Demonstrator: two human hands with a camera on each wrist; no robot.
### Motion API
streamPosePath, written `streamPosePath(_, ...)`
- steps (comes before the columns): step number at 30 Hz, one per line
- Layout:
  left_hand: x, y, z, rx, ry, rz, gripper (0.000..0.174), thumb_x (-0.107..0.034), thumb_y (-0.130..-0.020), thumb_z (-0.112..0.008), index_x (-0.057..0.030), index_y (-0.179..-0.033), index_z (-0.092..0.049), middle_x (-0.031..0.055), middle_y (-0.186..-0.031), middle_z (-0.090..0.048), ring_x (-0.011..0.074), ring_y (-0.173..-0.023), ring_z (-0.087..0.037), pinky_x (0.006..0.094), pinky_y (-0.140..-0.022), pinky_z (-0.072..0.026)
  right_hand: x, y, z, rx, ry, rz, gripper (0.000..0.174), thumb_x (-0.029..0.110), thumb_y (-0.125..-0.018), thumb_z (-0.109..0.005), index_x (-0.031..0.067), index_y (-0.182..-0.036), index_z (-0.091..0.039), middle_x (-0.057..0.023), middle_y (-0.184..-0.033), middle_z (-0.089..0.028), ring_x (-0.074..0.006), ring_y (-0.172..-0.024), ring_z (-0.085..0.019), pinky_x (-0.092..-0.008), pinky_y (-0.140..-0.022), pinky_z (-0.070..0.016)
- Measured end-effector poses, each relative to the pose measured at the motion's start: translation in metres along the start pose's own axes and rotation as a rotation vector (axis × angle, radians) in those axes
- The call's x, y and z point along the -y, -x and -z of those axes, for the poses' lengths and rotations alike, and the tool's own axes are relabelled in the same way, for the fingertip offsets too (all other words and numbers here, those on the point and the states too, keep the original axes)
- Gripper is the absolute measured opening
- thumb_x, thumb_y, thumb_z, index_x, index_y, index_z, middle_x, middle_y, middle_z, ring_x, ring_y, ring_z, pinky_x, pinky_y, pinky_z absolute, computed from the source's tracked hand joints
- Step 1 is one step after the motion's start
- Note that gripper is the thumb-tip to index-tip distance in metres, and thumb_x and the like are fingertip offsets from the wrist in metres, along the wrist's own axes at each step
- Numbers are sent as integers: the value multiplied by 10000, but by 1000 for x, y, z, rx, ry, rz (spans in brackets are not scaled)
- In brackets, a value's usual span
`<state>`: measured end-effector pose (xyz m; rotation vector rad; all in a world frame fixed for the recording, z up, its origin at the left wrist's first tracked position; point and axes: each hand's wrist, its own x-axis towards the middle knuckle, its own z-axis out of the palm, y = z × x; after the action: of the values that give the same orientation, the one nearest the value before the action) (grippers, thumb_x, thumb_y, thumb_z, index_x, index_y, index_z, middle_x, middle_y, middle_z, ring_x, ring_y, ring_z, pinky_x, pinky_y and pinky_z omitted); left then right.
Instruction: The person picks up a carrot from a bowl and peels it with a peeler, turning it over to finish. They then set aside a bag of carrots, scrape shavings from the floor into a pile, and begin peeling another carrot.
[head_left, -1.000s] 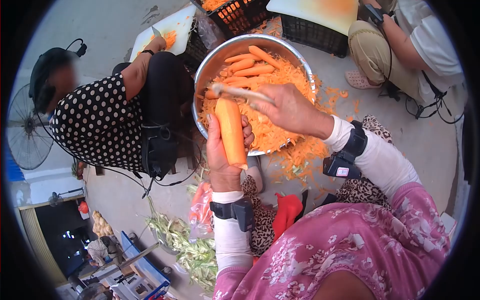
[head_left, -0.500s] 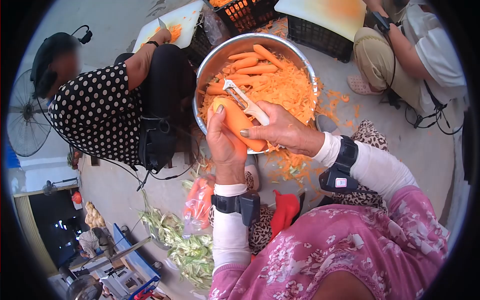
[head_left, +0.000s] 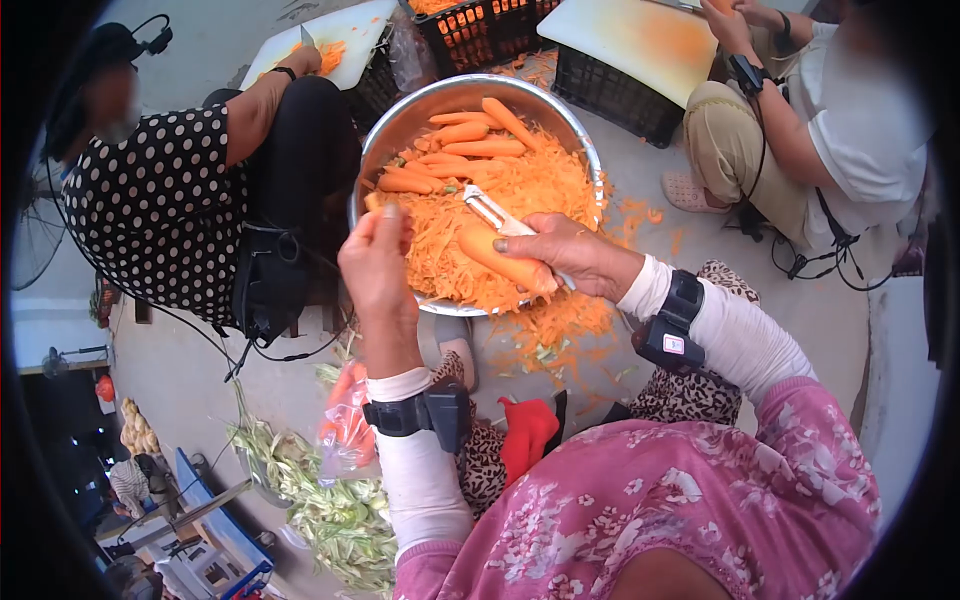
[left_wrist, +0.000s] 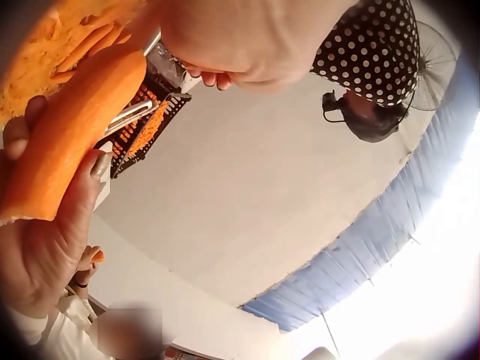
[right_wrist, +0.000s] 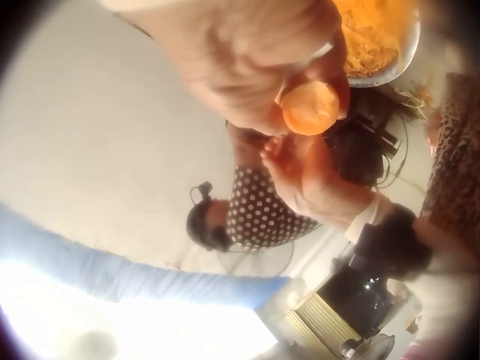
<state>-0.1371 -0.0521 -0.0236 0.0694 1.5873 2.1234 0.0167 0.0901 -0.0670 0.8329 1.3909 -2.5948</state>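
In the head view my right hand [head_left: 575,255] grips a peeled carrot [head_left: 500,262] together with a white-handled peeler [head_left: 512,225], whose metal blade points away beyond the carrot. The thick cut end of the carrot [right_wrist: 310,109] faces the right wrist camera. To the left, my left hand [head_left: 378,265] is off the carrot, fingers curled. A small orange piece [head_left: 373,202] shows at its thumb and fingertips. Beneath both hands stands a metal basin [head_left: 592,150] heaped with carrot peelings [head_left: 440,250]; several whole carrots [head_left: 485,148] lie at its far side.
A person in polka dots [head_left: 150,210] sits left beside a cutting board [head_left: 350,40]; another person [head_left: 800,110] sits right. A white board [head_left: 620,45] rests on a black crate [head_left: 610,90]. Bagged carrots [head_left: 345,420] and pale husks [head_left: 340,520] lie on the floor at lower left.
The peeler has swung back from the carrot's far end. The carrot has passed from my left hand to my right, beside the peeler. My left hand has moved away to the left.
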Motion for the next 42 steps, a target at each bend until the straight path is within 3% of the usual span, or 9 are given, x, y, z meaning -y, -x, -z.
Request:
streamPosePath(4,9,12,-11,414,-1135,-352,231,-47,-811,-569,41,-1022,-597,202,-898,-627,281,-757,-605,372,-674,-485,-2,-23,31,30,-50,-56,369,215,-848,-662,-62,-1065,-552,-96,-820,-637,-134,-623,-639,-239,-477,-523)
streamPosePath(6,23,25,-18,336,-1295,-544,211,-31,-782,-550,45,-969,-611,252,-937,-597,370,-833,-600,436,-742,-486,1,-41,54,0,18,-132,335,223,-864,-634,-50,-1045,-566,-116,-805,-639,-161,-604,-649,-237,-436,-523)
streamPosePath(9,18,40,-35,453,-1459,-432,166,-28,-774,-548,32,-912,-619,225,-929,-595,363,-870,-603,441,-755,-490,9,-64,73,-118,37,-202,321,252,-896,-578,-17,-1070,-552,-109,-782,-640,-187,-538,-644,-218,-353,-488)
streamPosePath(18,26,48,-36,507,-1554,-564,106,-20,-762,-534,0,-828,-613,188,-804,-588,360,-797,-604,450,-682,-488,62,-120,79,-274,420,-198,328,250,-879,-612,-16,-1062,-555,-89,-722,-637,-123,-566,-646,-185,-340,-422)
streamPosePath(21,24,47,-35,477,-1540,-566,111,-42,-772,-553,6,-857,-607,188,-785,-580,358,-784,-601,449,-672,-485,83,-143,84,-264,577,-45,407,241,-793,-717,-7,-1071,-552,-61,-754,-598,-131,-678,-639,-223,-479,-479)
streamPosePath(24,30,49,-32,497,-1530,-543,145,-65,-781,-570,9,-903,-600,185,-790,-580,356,-789,-601,443,-674,-486,60,-183,134,-602,739,316,389,193,-739,-702,-40,-1035,-606,-101,-809,-643,-137,-742,-634,-261,-627,-474)
streamPosePath(26,34,49,-32,524,-1525,-549,168,-73,-784,-577,9,-929,-597,183,-800,-583,356,-794,-602,438,-679,-488,46,-172,145,-788,876,256,357,166,-726,-688,-46,-1005,-623,-115,-837,-649,-147,-683,-629,-276,-582,-479)
streamPosePath(30,39,53,-38,608,-1516,-499,191,-60,-786,-551,13,-956,-602,178,-835,-599,339,-813,-608,425,-699,-490,14,-151,159,-519,689,94,306,211,-838,-638,-18,-1034,-585,-64,-767,-619,-101,-557,-599,-239,-413,-382)
streamPosePath(42,37,64,-42,630,-1408,-593,137,-58,-797,-508,10,-869,-603,176,-820,-605,325,-793,-608,420,-684,-477,51,-74,81,-208,792,-178,218,266,-967,-488,61,-938,-558,10,-757,-604,-18,-553,-509,-168,-430,-330)
